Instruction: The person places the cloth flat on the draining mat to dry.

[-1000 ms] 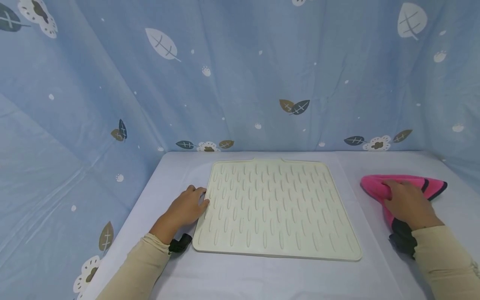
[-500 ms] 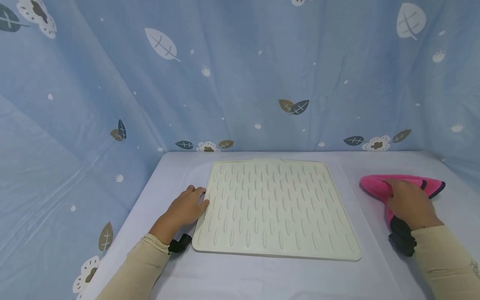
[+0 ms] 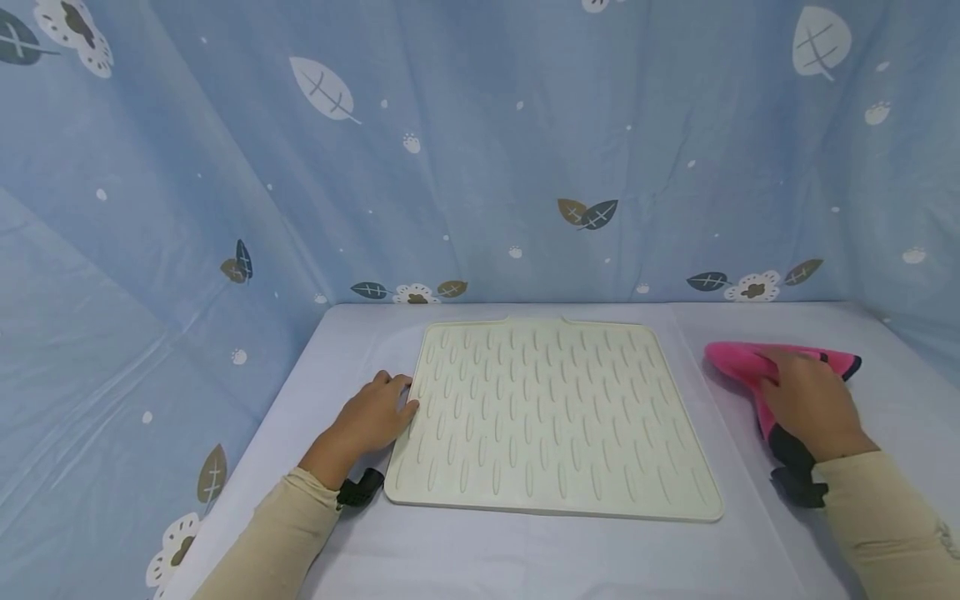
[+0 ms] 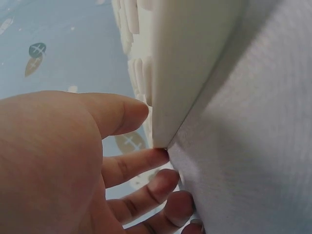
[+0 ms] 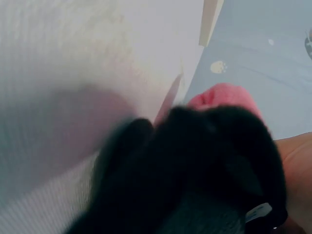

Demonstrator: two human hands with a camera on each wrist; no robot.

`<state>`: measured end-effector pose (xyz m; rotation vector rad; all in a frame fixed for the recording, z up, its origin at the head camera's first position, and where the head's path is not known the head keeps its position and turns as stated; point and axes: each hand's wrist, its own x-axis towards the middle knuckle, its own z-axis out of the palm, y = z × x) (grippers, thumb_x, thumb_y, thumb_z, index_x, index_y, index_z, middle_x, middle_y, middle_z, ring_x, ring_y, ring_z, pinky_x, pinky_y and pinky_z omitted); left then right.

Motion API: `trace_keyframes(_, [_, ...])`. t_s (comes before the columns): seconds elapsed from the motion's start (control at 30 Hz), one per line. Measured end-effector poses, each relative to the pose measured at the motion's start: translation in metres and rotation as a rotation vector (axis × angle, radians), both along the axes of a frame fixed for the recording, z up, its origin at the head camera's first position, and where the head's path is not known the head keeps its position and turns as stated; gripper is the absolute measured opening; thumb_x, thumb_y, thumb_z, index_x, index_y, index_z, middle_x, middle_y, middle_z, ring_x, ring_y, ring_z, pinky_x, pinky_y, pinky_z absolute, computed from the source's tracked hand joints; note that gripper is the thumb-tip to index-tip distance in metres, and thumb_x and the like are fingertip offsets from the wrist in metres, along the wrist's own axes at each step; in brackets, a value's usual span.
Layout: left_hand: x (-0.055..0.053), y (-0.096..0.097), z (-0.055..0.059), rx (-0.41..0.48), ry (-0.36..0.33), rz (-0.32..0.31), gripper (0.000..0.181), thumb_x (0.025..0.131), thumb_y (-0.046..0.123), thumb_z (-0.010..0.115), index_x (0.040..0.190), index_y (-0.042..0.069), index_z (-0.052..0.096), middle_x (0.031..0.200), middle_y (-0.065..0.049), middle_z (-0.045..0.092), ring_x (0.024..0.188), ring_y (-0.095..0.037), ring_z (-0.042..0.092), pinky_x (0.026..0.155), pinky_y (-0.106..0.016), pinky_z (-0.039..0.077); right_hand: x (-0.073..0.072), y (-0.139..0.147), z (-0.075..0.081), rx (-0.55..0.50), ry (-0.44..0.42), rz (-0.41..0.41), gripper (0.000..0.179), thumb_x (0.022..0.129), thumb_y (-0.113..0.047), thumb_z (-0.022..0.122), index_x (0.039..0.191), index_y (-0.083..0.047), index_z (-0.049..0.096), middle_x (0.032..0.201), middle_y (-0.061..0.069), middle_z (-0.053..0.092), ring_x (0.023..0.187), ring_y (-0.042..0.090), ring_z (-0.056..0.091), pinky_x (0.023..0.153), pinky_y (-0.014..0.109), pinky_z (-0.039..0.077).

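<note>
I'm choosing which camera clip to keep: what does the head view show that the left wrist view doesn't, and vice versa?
Only the head view shows the right grip holding the pink cloth, and the tab on the far edge of the cream mat. Only the left wrist view shows the face of the mat's left edge, and the palm side of the left grip. Both share that grip, the mat, the white tablecloth and the blue curtain.

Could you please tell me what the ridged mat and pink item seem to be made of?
The ridged mat: probably silicone or plastic, matte, given its uniform color and molded-looking ridges.
The pink item: likely fabric, perhaps fleece, matte, given its folds and fuzzy surface.
</note>
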<state>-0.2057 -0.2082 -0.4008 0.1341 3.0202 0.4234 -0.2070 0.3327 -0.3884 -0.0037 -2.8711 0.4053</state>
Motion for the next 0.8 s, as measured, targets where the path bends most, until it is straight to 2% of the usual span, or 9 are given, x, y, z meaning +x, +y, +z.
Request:
trace_keyframes(0.3, [0.000,0.000,0.001,0.003,0.010,-0.008,0.052,0.099,0.031,0.060,0.142,0.003,0.052,0.123,-0.023,0.057,0.097,-0.029,0.061,0.077,-0.046,0.053,0.000,-0.010,0.004,-0.024,0.073,-0.018,0.046,0.087,0.004,0.067,0.130,0.014,0.054,0.120,0.040,0.057,0.114,0.059,0.050,0.091,0.068,0.043])
trace_keyframes(0.47, [0.001,-0.001,0.001,0.001,0.008,-0.005,0.052,0.099,0.031,0.060,0.142,0.003,0.052,0.123,-0.023,0.057,0.097,-0.029,0.061,0.076,-0.045,0.053,0.002,-0.017,0.006,-0.038,0.155,-0.011,0.042,0.087,0.003,0.067,0.127,0.013,0.056,0.116,0.039,0.059,0.109,0.058,0.054,0.088,0.068,0.045])
trace_keyframes(0.6, [0.001,0.000,0.001,-0.004,0.003,-0.003,0.052,0.100,0.031,0.058,0.143,0.003,0.051,0.125,-0.023,0.056,0.100,-0.030,0.061,0.078,-0.046,0.053,0.004,-0.020,0.008,-0.041,0.221,-0.004,0.040,0.087,0.003,0.067,0.125,0.012,0.058,0.110,0.037,0.060,0.103,0.056,0.056,0.087,0.068,0.046])
trace_keyframes(0.8, [0.002,0.000,0.001,0.002,-0.013,0.001,0.045,0.103,0.024,0.050,0.143,0.004,0.051,0.129,-0.022,0.055,0.109,-0.033,0.060,0.089,-0.051,0.051,0.007,-0.027,0.012,-0.050,0.264,-0.018,0.041,0.087,0.002,0.069,0.125,0.011,0.058,0.110,0.036,0.060,0.101,0.054,0.055,0.087,0.068,0.046])
